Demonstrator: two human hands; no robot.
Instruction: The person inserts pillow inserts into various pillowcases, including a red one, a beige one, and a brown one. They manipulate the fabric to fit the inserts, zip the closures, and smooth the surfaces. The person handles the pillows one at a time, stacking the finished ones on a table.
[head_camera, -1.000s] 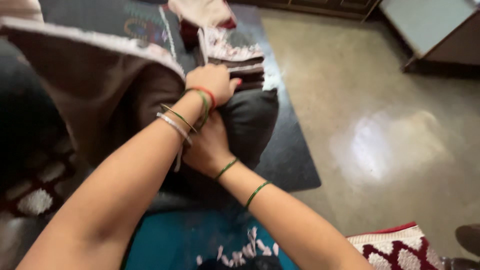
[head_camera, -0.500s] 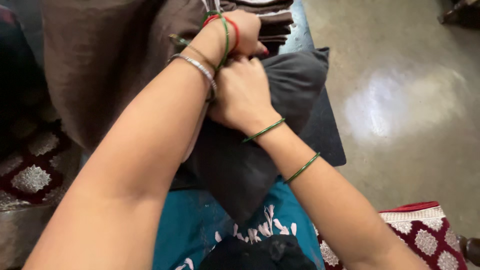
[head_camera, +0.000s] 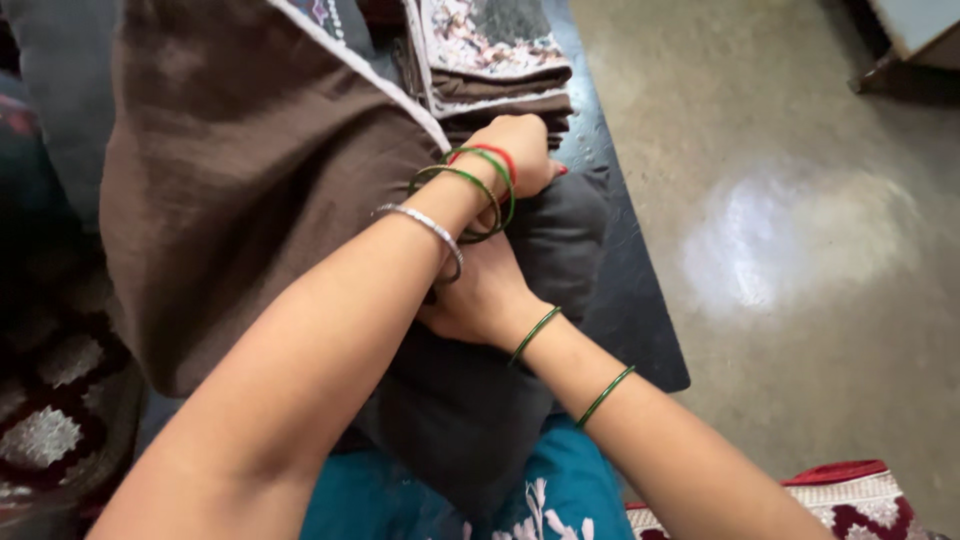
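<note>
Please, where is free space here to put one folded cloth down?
The bare floor right of the dark mat is free. It is crowded around both hands, on the dark cushion, brown cloth and folded stack.

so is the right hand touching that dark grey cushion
Touching. The head view shows the right hand pressed flat into the dark grey cushion, no gap between them, with the left forearm crossing over it.

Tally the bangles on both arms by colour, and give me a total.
Green bangles: 4 (2 by the left hand, 2 behind the right hand)
Silver bangle: 1, on the left arm
Red band: 1, on the left wrist
Total: 6
</note>
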